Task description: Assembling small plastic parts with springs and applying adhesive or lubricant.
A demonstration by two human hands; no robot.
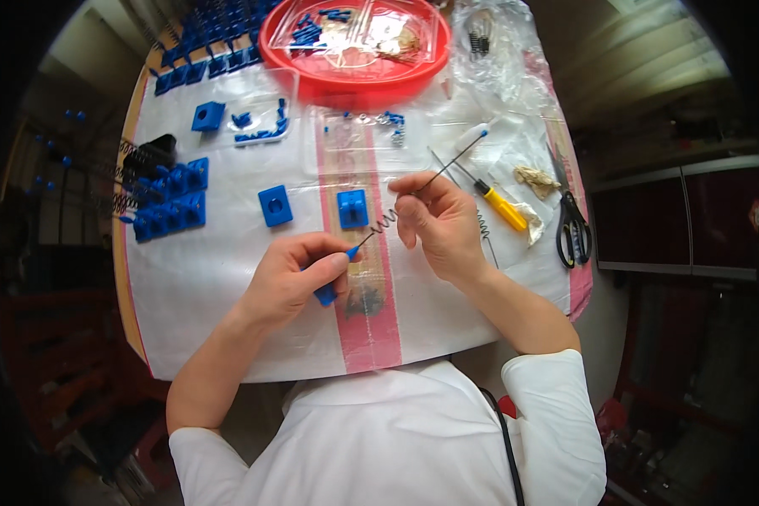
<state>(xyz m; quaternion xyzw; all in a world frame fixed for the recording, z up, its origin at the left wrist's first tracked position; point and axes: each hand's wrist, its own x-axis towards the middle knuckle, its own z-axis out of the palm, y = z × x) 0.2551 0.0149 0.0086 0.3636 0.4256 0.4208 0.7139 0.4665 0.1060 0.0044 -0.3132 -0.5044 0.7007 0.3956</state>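
Note:
My left hand (295, 274) is closed on a small blue plastic piece (325, 293), mostly hidden by the fingers. A thin dark wire rises from its pointed end and runs into a coil spring (384, 222). My right hand (437, 221) pinches that spring at the upper part of its coils. Beyond the right fingers the straight wire end stretches up and to the right, tipped with blue. Just past the coils lies a blue square block (352, 209) with a raised part. Left of it is another blue block (274, 206) with a round hole.
A yellow-handled screwdriver (506, 209), a loose spring (482, 224) and black scissors (574, 229) lie at right. Blue blocks with springs (170, 202) stand in rows at left. Small blue parts (266, 135) sit farther back, before a red basin (354, 78) and clear plastic bags (502, 72).

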